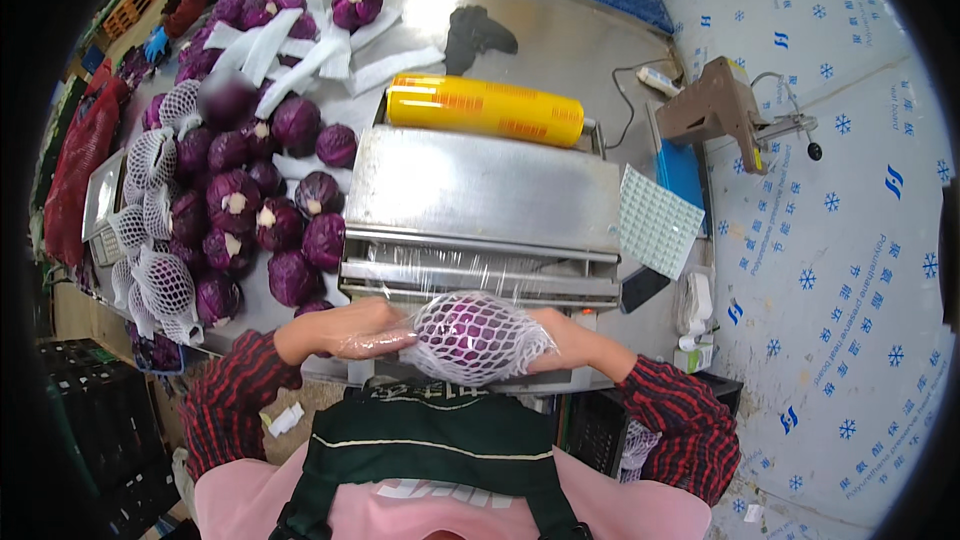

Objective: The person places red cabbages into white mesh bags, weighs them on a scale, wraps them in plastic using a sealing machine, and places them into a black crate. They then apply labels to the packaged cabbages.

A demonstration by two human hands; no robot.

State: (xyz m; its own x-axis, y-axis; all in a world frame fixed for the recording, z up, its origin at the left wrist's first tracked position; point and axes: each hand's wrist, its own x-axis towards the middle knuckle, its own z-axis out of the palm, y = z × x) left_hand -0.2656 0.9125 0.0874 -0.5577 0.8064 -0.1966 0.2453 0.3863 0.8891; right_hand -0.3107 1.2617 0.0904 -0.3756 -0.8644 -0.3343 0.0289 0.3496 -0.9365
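Observation:
A red cabbage in a white foam net sleeve (476, 337) is held between my two hands at the table's near edge. My left hand (367, 326) grips its left end, with clear film over the thumb. My right hand (562, 341) holds the right end, its fingertips partly hidden behind the net. Clear plastic film stretches from the wrapped cabbage back to the metal film-wrapping machine (484, 191) just beyond it. A yellow printed roll of film (484, 105) lies across the back of that machine.
Bare red cabbages (232, 199) crowd the table's left side, with net-sleeved ones (166, 281) and a scale (103, 202) beyond. White foam strips (270, 45) lie behind. At right are a sticker sheet (660, 221), a phone (645, 289) and a brown device (712, 109). A co-worker's blue-gloved hand (156, 43) is far left.

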